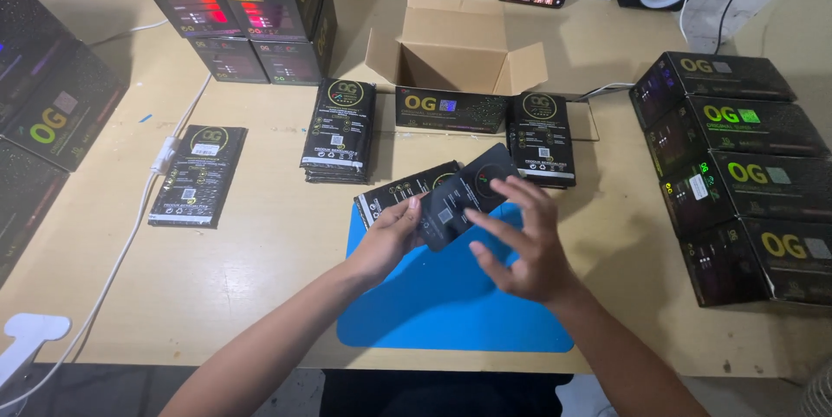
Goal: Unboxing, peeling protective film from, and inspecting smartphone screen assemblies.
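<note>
Open carton behind mat; perhaps 2 packet stacks flank it.

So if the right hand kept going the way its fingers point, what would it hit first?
The right hand points up and left, at the flat black packet that the left hand holds. It would likely meet that packet first; how close the fingertips already are is unclear.

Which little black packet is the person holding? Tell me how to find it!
Find the blue mat on the wooden table. Just above it, the left hand grips a flat black packet, with the right hand open beside it. Unlike the other black packets, which lie on the table, this one is lifted up and tilted.
</note>
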